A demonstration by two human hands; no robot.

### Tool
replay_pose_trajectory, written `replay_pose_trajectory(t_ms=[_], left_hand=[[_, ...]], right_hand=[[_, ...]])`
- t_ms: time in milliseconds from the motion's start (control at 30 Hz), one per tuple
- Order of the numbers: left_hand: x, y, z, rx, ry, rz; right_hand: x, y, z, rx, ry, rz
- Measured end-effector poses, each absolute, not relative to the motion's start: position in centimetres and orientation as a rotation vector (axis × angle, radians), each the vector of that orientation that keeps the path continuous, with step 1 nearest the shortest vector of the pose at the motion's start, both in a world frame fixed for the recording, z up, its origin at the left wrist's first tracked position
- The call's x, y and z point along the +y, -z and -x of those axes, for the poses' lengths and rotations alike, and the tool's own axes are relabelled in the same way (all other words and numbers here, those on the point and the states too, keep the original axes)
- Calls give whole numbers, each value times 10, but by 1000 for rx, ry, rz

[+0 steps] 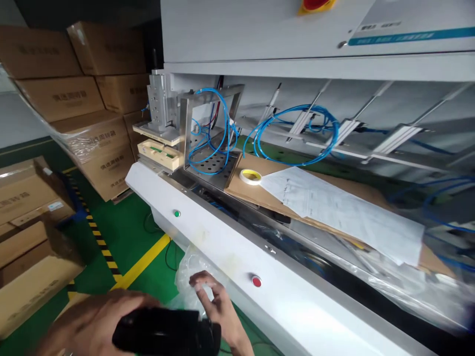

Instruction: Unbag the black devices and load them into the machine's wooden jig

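At the bottom left, my left hand point(98, 314) is smeared by motion, with its fingers mostly hidden. A dark, rounded black object point(163, 330) overlaps that hand; I cannot make out its kind or whether the hand grips it. My right hand point(218, 304) is just beside it, fingers bent and apart, with nothing visible between them. Behind the right fingertips hangs a crumpled clear plastic bag point(187, 267), against the front of the white machine point(222, 247). Whether the fingers touch the bag is unclear.
Machine buttons, red point(256, 281) and green point(177, 213), face me. Cardboard point(252, 195) on the machine bears a tape roll point(251, 177) and papers point(345, 217). Coiled blue tubing point(297, 160) lies behind. A metal press point(159, 101) stands left, near stacked cartons point(74, 99) and open boxes point(33, 272).
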State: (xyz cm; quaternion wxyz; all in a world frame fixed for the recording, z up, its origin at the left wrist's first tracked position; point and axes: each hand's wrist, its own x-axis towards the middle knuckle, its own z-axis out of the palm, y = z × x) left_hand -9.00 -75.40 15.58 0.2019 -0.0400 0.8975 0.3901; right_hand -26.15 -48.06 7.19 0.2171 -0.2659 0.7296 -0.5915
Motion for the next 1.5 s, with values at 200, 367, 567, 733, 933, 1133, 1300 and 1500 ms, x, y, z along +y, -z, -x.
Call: replay_pose_trajectory(t_ms=[200, 367, 567, 733, 933, 1133, 1300, 1500], left_hand=[[-782, -188, 208, 2486, -1159, -147], [-807, -193, 330, 2515, -1100, -492], [-860, -186, 452, 2664, -1137, -578], [-898, -161, 485, 2668, -1285, -371], [-912, -121, 464, 2477, -1379, -252], [-916, -103, 436, 2433, -1418, -160], [-903, -106, 416, 2352, -1555, -198], [-828, -112, 411, 1959, -1780, -308]], right_hand=[[-460, -106, 299, 2172, 1585, 440], [-465, -121, 342, 2260, 1806, 15], [-473, -115, 384, 2541, 1764, -654], [-471, -108, 394, 2766, 1439, -918], [-471, -103, 394, 2932, 1047, -1013], [-464, -98, 390, 3231, 445, -935], [-474, -93, 386, 3749, -72, -719], [-507, -63, 390, 3635, 69, 419]])
